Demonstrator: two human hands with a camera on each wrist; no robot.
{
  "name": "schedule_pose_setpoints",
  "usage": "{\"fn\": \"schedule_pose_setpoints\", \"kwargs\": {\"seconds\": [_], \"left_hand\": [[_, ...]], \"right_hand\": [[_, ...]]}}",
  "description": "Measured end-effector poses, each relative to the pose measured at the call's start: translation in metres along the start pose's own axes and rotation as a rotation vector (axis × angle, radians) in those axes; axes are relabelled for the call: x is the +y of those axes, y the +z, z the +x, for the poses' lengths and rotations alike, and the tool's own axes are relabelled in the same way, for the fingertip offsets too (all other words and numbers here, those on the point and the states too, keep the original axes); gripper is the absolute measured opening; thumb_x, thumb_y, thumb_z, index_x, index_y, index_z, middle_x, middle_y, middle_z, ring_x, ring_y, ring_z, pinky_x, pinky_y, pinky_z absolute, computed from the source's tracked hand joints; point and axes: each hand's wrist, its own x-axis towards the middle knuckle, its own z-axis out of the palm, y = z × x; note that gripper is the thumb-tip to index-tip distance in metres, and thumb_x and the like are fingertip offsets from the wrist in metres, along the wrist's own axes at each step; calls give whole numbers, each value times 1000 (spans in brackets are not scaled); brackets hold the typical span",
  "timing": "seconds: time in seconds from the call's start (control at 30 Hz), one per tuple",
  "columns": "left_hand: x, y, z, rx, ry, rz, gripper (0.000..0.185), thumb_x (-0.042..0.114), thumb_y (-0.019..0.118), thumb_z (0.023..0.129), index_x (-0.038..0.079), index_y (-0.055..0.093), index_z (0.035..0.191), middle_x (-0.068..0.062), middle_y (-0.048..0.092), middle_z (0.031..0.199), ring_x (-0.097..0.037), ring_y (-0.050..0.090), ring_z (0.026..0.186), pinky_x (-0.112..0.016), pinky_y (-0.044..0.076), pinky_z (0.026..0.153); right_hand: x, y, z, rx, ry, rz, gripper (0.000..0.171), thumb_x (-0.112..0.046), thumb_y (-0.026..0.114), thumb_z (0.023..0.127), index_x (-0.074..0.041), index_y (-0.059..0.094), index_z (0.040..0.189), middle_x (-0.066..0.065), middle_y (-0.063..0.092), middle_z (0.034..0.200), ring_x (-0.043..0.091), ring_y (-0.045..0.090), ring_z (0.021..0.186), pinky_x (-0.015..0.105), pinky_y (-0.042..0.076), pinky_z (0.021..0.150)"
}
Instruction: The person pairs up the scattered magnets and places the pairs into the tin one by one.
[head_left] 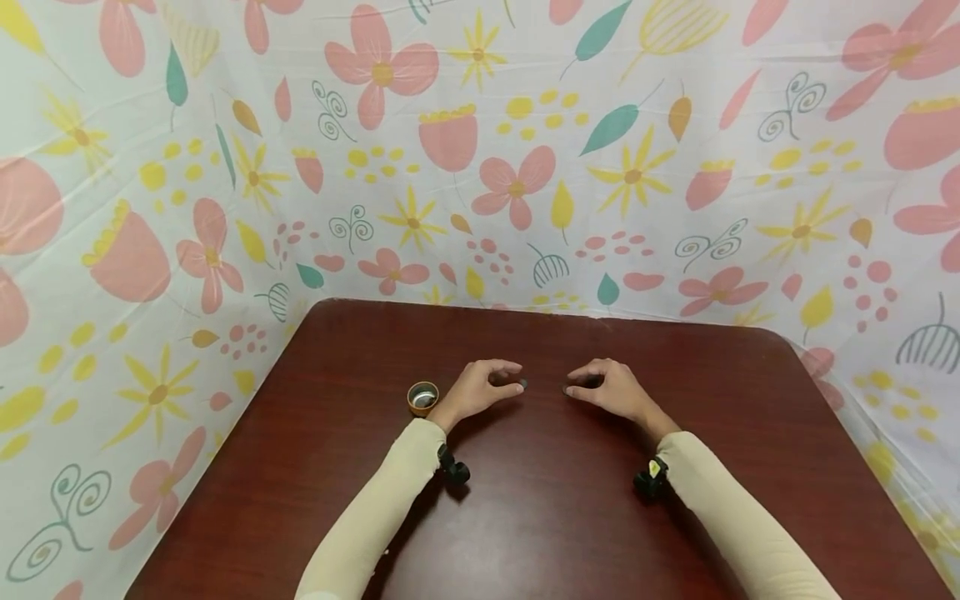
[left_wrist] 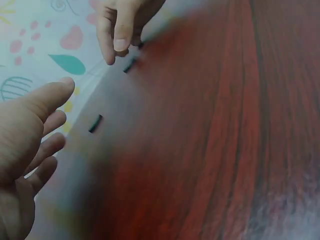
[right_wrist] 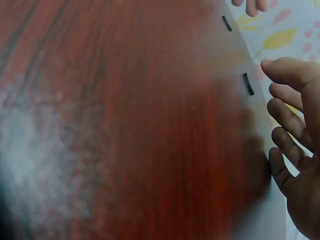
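- Head view: I see my left hand (head_left: 480, 390) and right hand (head_left: 611, 389) resting on the dark red table (head_left: 540, 500), fingers loosely bent over two small dark pieces, one (head_left: 522, 384) by the left fingertips, the other (head_left: 566, 389) by the right. A small brown cup (head_left: 423, 397) sits just beside the left wrist.
- Left wrist view: my fingers (left_wrist: 42, 125) are relaxed, holding nothing; the near dark piece (left_wrist: 95, 123) lies untouched on the table.
- Right wrist view: fingers (right_wrist: 285, 115) spread, empty, beside the piece (right_wrist: 248, 84).
- I judge neither piece picked up yet. No readable writing anywhere.
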Motion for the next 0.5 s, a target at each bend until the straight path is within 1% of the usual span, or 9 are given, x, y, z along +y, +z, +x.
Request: {"fn": "schedule_pose_setpoints", "kwargs": {"seconds": [0.1, 0.23, 0.37, 0.5], "left_hand": [[-5, 4, 3, -4, 4, 13, 42, 30, 72, 98, 14, 67, 136, 0, 69, 130, -16, 64, 116, -37, 52, 97], [-11, 7, 5, 9, 19, 26, 39, 26, 73, 98, 13, 69, 134, 1, 71, 123, -15, 64, 113, -36, 52, 97], [-15, 9, 6, 28, 30, 65, 35, 25, 73, 98, 13, 71, 131, 2, 72, 118, -17, 62, 108, -38, 50, 96], [-15, 10, 5, 44, 21, 108, 34, 26, 73, 98, 15, 72, 129, 2, 69, 119, -19, 57, 108, -43, 42, 103]], "right_hand": [[2, 2, 0, 5, -4, -11, 25, -32, 86, 84, -19, 82, 106, -6, 71, 93, 16, 64, 89, 38, 52, 78], [4, 5, -1, 2, -9, -19, 24, -30, 86, 84, -19, 82, 105, -5, 71, 94, 15, 65, 87, 37, 53, 77], [5, 6, -2, -7, 4, -16, 22, -29, 87, 84, -19, 83, 103, -3, 71, 95, 15, 64, 87, 36, 53, 76], [5, 8, -1, -5, 5, -26, 20, -28, 87, 84, -19, 83, 101, -3, 70, 96, 16, 64, 88, 36, 53, 77]]}}
